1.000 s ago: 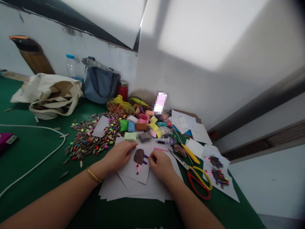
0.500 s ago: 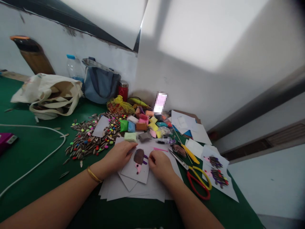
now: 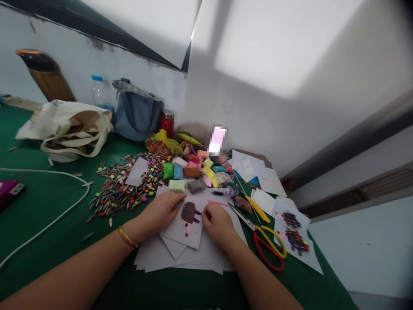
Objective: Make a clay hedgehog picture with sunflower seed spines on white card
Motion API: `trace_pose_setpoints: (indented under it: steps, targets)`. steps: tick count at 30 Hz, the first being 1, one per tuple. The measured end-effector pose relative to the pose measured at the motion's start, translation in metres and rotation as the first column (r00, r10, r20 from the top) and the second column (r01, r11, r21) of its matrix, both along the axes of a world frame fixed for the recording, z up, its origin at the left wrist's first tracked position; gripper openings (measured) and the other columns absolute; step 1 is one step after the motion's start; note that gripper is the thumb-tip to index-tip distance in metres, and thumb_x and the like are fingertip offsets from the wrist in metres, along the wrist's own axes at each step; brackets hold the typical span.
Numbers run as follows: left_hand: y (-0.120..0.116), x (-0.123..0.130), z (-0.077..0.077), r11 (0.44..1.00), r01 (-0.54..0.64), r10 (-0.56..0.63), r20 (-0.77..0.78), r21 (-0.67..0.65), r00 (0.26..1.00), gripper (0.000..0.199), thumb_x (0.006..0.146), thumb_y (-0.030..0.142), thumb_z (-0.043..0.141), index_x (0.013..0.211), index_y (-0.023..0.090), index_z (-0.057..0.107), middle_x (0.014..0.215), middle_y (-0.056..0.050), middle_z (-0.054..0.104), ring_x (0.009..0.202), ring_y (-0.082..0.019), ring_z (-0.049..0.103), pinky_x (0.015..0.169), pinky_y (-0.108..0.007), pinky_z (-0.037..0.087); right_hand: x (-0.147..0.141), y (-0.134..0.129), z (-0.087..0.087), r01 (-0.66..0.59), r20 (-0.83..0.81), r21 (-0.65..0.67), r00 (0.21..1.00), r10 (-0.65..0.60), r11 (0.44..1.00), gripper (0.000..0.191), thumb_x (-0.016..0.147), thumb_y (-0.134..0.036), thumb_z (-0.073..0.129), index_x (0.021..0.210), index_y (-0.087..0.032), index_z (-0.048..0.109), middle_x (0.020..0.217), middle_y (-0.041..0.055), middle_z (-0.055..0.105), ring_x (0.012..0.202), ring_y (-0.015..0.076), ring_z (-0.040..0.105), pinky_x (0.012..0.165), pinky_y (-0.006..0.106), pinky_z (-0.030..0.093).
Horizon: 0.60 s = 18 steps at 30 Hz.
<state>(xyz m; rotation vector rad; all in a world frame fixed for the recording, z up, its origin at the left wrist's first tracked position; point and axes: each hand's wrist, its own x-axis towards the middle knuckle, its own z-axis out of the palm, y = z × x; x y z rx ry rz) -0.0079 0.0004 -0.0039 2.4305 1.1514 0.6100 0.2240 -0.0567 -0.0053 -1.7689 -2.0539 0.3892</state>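
Hedgehog card (image 3: 179,227), partly behind left hand (image 3: 163,211)

My right hand (image 3: 218,221) curled, its fingertips hidden, any grip untellable, my forearms (image 3: 87,260) cut by bottom edge, bright screen (image 3: 217,140) pixelated past reading, magenta box (image 3: 9,191) cut at left edge, white cable (image 3: 48,171) likewise

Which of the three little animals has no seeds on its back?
The animal lying between the left hand and the right hand: its back is plain brown. The other two animals, right of the scissors, have dark seeds on theirs.
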Motion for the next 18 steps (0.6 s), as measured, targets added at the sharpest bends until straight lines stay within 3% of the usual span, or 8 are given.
trace_pose_setpoints:
  steps: [6, 10, 15, 18]
  targets:
    - [-0.0012, 0.0008, 0.0025, 1.000, -0.004, 0.004, 0.000, -0.010, 1.000, 0.036, 0.091, 0.021, 0.050, 0.125, 0.021, 0.060, 0.122, -0.010, 0.066, 0.112, -0.025, 0.060, 0.098, -0.041, 0.048, -0.0018, -0.0005, 0.0021, -0.029, 0.040, 0.016, 0.999, 0.028, 0.999, 0.011, 0.081, -0.012, 0.056, 0.072, -0.020, 0.054, 0.076, 0.0018, 0.059, 0.074, 0.0163, 0.050, 0.065, 0.027, 0.030]
    - [0.0001, -0.0020, 0.0053, 1.000, 0.020, -0.020, 0.008, -0.019, 1.000, 0.038, 0.089, 0.028, 0.057, 0.126, 0.022, 0.059, 0.125, -0.011, 0.065, 0.113, -0.026, 0.060, 0.099, -0.041, 0.047, 0.0022, -0.0013, 0.0018, -0.007, -0.031, 0.007, 1.000, 0.008, 1.000, 0.008, 0.081, -0.014, 0.055, 0.075, -0.020, 0.055, 0.077, 0.0012, 0.059, 0.074, 0.0159, 0.051, 0.064, 0.026, 0.030]
    - [0.0013, -0.0076, 0.0097, 0.995, 0.075, -0.079, -0.055, -0.072, 0.995, 0.078, 0.069, 0.041, 0.080, 0.138, 0.022, 0.050, 0.134, -0.012, 0.059, 0.123, -0.029, 0.055, 0.105, -0.042, 0.043, 0.0077, -0.0058, 0.0062, -0.085, -0.100, -0.019, 0.991, 0.083, 0.996, 0.009, 0.076, -0.012, 0.057, 0.072, -0.019, 0.055, 0.072, -0.0013, 0.056, 0.070, 0.0145, 0.049, 0.063, 0.025, 0.030]
    - [0.0005, -0.0088, 0.0094, 0.993, 0.088, -0.093, -0.061, -0.074, 0.994, 0.085, 0.064, 0.039, 0.082, 0.140, 0.024, 0.048, 0.138, -0.011, 0.057, 0.126, -0.029, 0.052, 0.108, -0.042, 0.041, 0.0068, -0.0086, 0.0091, -0.148, -0.103, 0.003, 0.984, 0.147, 0.989, 0.011, 0.074, -0.010, 0.058, 0.069, -0.019, 0.054, 0.071, -0.0014, 0.056, 0.070, 0.0143, 0.048, 0.064, 0.025, 0.031]
